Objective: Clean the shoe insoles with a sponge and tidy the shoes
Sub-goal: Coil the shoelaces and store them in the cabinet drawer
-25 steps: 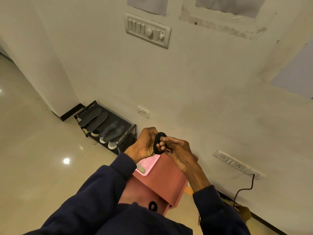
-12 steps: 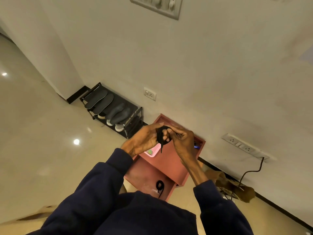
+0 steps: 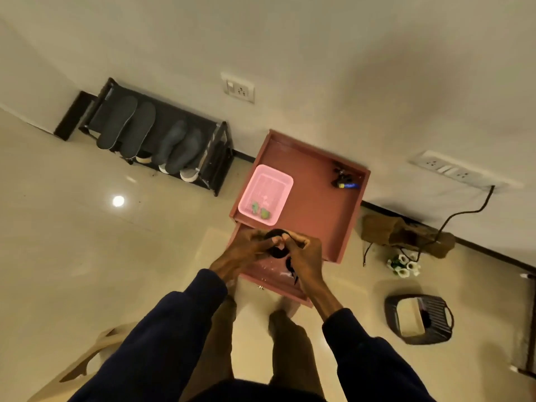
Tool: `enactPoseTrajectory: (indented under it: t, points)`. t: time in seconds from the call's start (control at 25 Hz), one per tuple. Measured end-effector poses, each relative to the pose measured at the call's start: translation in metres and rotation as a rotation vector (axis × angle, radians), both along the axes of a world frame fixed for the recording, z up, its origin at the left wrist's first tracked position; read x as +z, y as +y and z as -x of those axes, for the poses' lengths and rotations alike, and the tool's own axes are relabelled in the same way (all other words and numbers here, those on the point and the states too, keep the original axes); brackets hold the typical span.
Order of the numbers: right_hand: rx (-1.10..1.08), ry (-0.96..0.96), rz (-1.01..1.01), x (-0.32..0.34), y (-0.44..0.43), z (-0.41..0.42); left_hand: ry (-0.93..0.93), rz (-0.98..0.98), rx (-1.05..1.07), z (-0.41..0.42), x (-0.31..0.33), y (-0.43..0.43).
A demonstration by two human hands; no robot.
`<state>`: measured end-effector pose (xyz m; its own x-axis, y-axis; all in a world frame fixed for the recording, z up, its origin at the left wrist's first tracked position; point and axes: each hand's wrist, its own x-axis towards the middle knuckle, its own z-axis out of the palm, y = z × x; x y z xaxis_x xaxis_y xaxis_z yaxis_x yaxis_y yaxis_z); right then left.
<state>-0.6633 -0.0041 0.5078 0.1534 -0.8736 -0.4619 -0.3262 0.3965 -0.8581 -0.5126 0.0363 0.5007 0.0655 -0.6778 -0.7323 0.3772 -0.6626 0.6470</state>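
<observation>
Black ring-shaped coil [image 3: 277, 251] is pinched between curled fingers of the left hand [image 3: 246, 252] and right hand [image 3: 306, 255]. Green sponge pieces [image 3: 259, 210] lie just beyond, in the pink plastic tray [image 3: 287, 181]; dark grey insoles [image 3: 150, 134] sit far left, nearer the left hand.

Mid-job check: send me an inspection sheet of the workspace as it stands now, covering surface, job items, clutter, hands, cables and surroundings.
Surface: red cabinet top with a raised rim; the drawer below is pulled open.
Job's things: four insoles lie on the shoe rack, with shoes beneath; the pink tray on the cabinet holds green pieces, possibly sponges.
Clutter: small dark object in the cabinet's far right corner; black item in the drawer.
Hands: left hand and right hand both pinch a black loop above the drawer.
Cables: black cable runs from the power strip to the floor.
Surroundings: dark basket, white flowers and wooden piece on the floor.
</observation>
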Motion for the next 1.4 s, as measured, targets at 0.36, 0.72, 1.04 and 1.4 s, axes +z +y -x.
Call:
enactPoseTrajectory:
  t: [0.36,0.72,1.04,1.4]
  points:
    - [-0.376,0.28,-0.327,-0.303,0.045,-0.013,-0.146,-0.227,-0.082,0.0,-0.298,0.024]
    - [-0.356,0.486,-0.284,-0.465,0.04,-0.003,-0.233,-0.3,-0.026,0.032,-0.445,0.013]
    - [-0.162,0.653,-0.091,-0.451,0.041,0.018,-0.237,-0.27,0.007,0.045,-0.445,-0.001]
    - [-0.167,0.604,0.023,-0.414,0.048,0.057,-0.282,-0.237,0.014,0.043,-0.414,0.006]
